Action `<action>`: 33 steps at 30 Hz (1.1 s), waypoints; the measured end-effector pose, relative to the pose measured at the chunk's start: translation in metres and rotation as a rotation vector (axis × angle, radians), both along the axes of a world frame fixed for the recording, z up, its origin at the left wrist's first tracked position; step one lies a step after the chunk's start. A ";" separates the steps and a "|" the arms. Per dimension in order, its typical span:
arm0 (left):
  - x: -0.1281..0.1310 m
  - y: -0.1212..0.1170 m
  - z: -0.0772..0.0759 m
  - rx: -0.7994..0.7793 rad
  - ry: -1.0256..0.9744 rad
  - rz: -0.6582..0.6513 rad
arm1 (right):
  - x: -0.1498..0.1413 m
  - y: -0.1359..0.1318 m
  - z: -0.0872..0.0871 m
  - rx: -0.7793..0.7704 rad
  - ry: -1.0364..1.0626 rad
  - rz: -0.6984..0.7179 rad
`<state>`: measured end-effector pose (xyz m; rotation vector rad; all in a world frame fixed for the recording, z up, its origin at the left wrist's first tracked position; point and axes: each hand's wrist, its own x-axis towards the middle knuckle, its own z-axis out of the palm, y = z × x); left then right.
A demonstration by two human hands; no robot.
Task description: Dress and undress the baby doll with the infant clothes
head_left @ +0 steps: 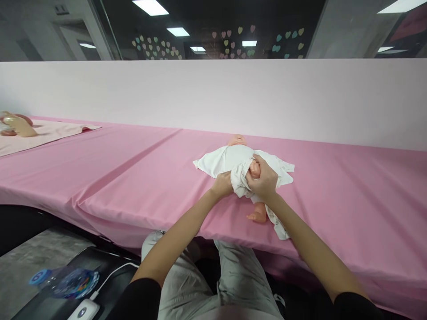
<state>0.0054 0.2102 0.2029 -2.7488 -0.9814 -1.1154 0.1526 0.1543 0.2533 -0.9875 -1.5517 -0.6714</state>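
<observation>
A baby doll (pixel 238 140) lies on its back on the pink-covered table, its head toward the wall. White baby clothes (pixel 230 158) with a faint print cover its body and spread out at both sides. One bare doll leg (pixel 258 213) points toward me; the other foot (pixel 255 169) pokes out of the bunched cloth. My right hand (pixel 264 178) is closed around this raised foot and the cloth edge beside it. From the left, my left hand (pixel 223 185) grips the bunched cloth, its fingertips hidden under the fabric.
The pink sheet (pixel 133 178) covers the long table up to a white wall (pixel 213 95). At far left, another doll-like figure (pixel 20 125) lies on a pale cloth (pixel 56 132). Below left, a plastic bottle (pixel 71 282) and a white cabled device (pixel 85 310) rest on a black seat (pixel 110 271).
</observation>
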 end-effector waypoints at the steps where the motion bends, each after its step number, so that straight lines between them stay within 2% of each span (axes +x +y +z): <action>1: -0.001 0.000 0.001 -0.023 -0.033 -0.031 | 0.000 0.002 -0.002 -0.016 0.050 0.028; 6: -0.001 0.003 0.006 -0.489 -0.599 -0.297 | 0.003 0.010 -0.014 -0.147 0.322 0.222; 9: 0.000 0.004 0.013 -0.650 -0.731 -0.344 | 0.007 0.015 -0.019 -0.322 0.361 0.290; 10: -0.002 0.004 0.016 -0.746 -0.772 -0.377 | 0.008 0.016 -0.020 -0.369 0.353 0.301; 14: -0.008 0.001 0.030 -1.152 -0.976 -0.523 | 0.009 0.016 -0.019 -0.395 0.264 0.308; 18: -0.010 0.007 0.031 -1.158 -1.125 -0.421 | 0.004 0.011 -0.015 -0.315 0.074 0.357; 21: -0.012 0.017 0.024 -1.112 -1.246 -0.320 | -0.006 0.004 -0.015 -0.305 -0.194 0.415; 24: -0.015 0.025 0.016 -1.109 -1.318 -0.259 | -0.017 -0.005 -0.018 -0.356 -0.518 0.439; 26: -0.017 0.029 0.012 -1.112 -1.335 -0.224 | -0.023 -0.011 -0.019 -0.423 -0.649 0.418; 30: -0.018 0.035 0.007 -1.085 -1.354 -0.168 | -0.029 -0.020 -0.019 -0.529 -0.716 0.432; 33: -0.018 0.038 0.005 -1.074 -1.347 -0.125 | -0.031 -0.021 -0.019 -0.594 -0.678 0.513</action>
